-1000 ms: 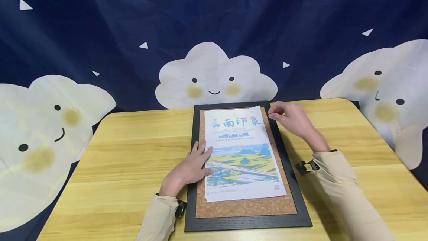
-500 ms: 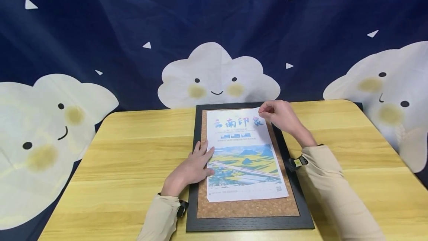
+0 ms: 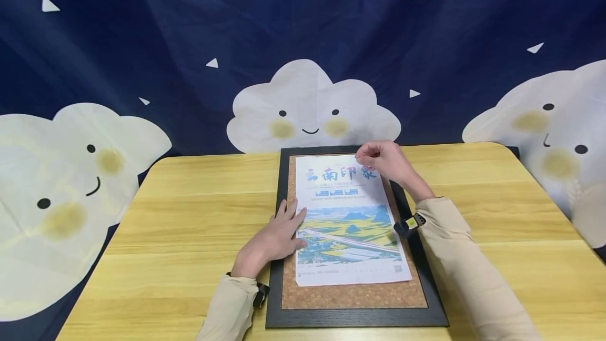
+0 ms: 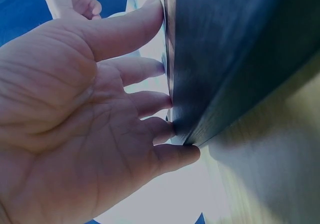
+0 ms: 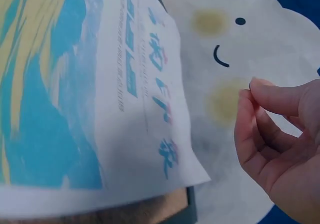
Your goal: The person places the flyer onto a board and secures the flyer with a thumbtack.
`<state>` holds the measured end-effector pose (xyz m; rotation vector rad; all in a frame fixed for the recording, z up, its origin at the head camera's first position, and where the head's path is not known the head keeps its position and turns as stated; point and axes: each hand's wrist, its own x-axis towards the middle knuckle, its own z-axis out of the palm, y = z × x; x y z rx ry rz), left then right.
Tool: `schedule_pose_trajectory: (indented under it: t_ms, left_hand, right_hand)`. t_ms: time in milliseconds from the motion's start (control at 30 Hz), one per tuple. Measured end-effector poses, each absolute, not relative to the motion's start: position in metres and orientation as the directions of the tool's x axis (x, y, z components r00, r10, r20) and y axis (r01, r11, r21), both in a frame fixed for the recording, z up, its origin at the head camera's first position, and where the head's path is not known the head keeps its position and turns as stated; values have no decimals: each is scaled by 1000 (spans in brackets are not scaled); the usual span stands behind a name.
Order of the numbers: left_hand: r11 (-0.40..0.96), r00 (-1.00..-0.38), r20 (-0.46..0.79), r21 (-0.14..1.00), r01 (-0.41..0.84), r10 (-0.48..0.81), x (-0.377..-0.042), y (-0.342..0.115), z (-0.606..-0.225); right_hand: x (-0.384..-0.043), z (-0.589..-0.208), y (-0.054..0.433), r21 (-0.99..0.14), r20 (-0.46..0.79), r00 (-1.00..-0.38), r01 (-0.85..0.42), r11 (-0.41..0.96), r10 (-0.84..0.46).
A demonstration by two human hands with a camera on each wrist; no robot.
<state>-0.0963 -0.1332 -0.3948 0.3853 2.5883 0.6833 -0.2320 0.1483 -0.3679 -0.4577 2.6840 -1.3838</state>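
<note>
A person's left hand, spread and gripping nothing, rests its fingertips over the left edge of a printed poster, apparently to keep the sheet from sliding. The poster lies face up on a cork board, whose black frame sits flat on a wooden table, likely for firm backing. Above the poster's upper right, the right hand pinches a small dark object, too tiny to identify, between thumb and fingertips, seemingly for precise control.

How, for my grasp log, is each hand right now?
Left hand: open, resting on the poster.
Right hand: closed, pinching a tiny dark thing, too small to identify.
</note>
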Motion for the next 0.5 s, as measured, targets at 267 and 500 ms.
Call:
schedule_pose_trajectory:
  t_ms: [267, 500]
  left_hand:
    - [834, -868, -332, 530, 153, 370, -97, -134, -396]
    - [835, -866, -330, 527, 161, 375, -96, -132, -393]
  right_hand:
    - [-244, -386, 135, -911, 14, -965, -121, 395, -263]
    - [-253, -404, 125, -965, -116, -980, 73, 252, -163]
